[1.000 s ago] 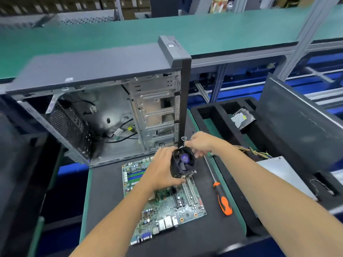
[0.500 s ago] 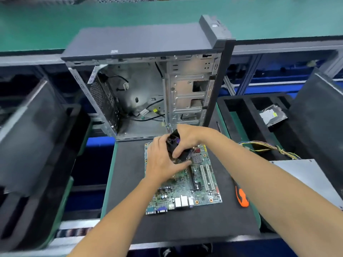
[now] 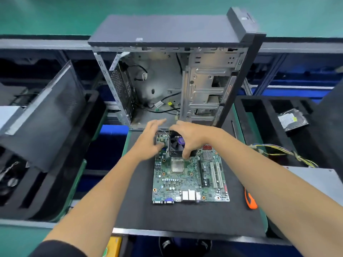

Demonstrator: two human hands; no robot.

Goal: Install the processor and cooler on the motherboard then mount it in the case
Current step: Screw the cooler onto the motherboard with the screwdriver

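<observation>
right grip: right hand is curled over the top of the CPU cooler, grasping it at the far end of the board
left grip: left hand released, fingers spread flat beside the cooler
processor: seated in its socket, just in front of the cooler
motherboard: flat on the black mat
case: open behind it
screwdriver: orange handle, right of the board

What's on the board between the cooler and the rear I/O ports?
Head view: the processor in its socket, uncovered, then small components before the ports. Cooler sits farther back.
</observation>
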